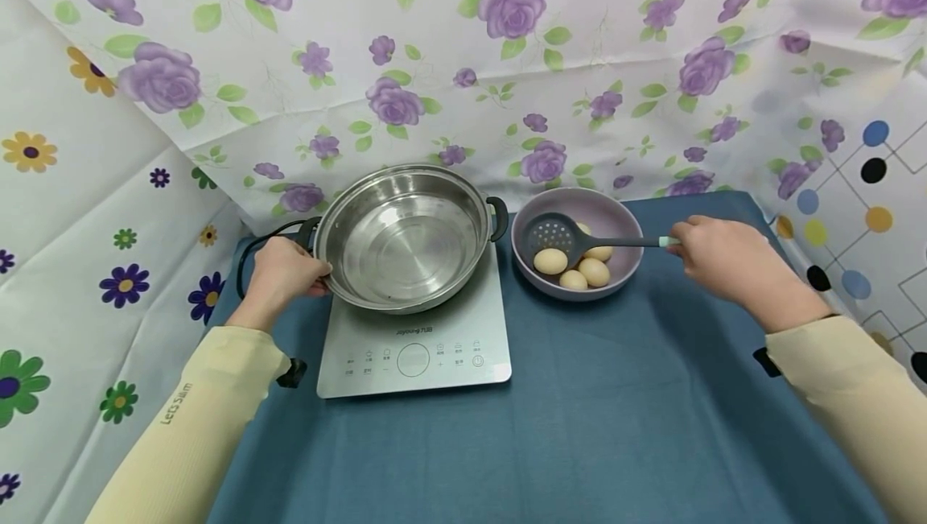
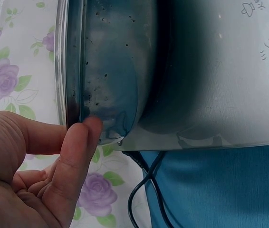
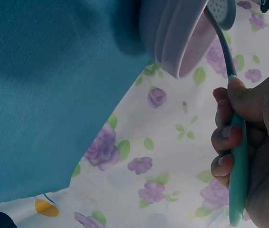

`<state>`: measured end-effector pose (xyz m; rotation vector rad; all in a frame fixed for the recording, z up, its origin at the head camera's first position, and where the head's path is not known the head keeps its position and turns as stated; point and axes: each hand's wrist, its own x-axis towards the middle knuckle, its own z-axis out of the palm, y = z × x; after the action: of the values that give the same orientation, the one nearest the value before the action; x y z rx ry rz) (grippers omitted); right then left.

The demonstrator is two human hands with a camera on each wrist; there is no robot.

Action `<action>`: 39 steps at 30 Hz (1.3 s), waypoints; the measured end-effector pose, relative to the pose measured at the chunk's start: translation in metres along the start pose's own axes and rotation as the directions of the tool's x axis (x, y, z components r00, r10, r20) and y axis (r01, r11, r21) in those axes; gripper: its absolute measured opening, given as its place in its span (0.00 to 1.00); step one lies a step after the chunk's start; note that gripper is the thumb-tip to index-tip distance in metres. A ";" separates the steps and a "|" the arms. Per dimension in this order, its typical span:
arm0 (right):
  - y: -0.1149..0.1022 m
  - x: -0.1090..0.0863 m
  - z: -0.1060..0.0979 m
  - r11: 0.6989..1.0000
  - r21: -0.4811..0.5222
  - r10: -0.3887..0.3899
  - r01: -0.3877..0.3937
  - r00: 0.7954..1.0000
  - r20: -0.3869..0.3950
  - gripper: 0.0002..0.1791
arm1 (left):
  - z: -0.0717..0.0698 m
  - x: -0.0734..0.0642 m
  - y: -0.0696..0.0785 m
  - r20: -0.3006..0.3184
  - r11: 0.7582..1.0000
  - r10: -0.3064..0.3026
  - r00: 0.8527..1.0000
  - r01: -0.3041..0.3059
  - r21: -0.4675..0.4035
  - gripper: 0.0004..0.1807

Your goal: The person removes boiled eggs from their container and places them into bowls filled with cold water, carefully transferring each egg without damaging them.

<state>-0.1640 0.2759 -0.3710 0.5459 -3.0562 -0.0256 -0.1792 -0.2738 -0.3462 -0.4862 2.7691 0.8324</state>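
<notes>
My left hand [image 1: 284,273] pinches the rim of a wide steel pot [image 1: 409,246] near its left black handle, thumb and forefinger on the edge in the left wrist view. The pot sits on a flat induction cooker [image 1: 413,383] and shows no food inside. My right hand [image 1: 727,265] grips the green handle [image 3: 239,166] of a dark grey skimmer [image 1: 554,233]. The skimmer's perforated head is inside a mauve bowl [image 1: 626,266], among several light-brown eggs [image 1: 594,272]. One egg [image 1: 550,261] lies against the head's near edge; whether the head bears it I cannot tell.
A blue cloth [image 1: 579,411] covers the table under the cooker and bowl. Behind the pot and bowl hangs a floral sheet [image 1: 434,49]. A black power cord [image 2: 146,178] runs from the cooker's back left. The pot's right handle [image 1: 498,218] points towards the bowl.
</notes>
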 end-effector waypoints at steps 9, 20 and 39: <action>-0.003 -0.003 0.004 0.997 -0.048 -0.061 0.055 0.990 -0.126 0.06 | -0.001 -0.001 0.002 0.004 1.000 -0.005 1.000 0.005 0.006 0.15; -0.003 -0.003 0.010 0.989 -0.103 -0.128 0.105 0.959 -0.254 0.07 | 0.000 0.000 0.000 0.013 1.000 0.004 1.000 -0.004 0.002 0.15; -0.001 -0.004 0.013 0.964 -0.195 -0.249 0.178 0.858 -0.449 0.09 | -0.002 -0.002 0.001 0.021 1.000 0.006 1.000 -0.006 0.004 0.15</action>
<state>-0.1607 0.2759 -0.3842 0.7528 -2.4853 -0.1076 -0.1784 -0.2732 -0.3438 -0.4658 2.7539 0.8289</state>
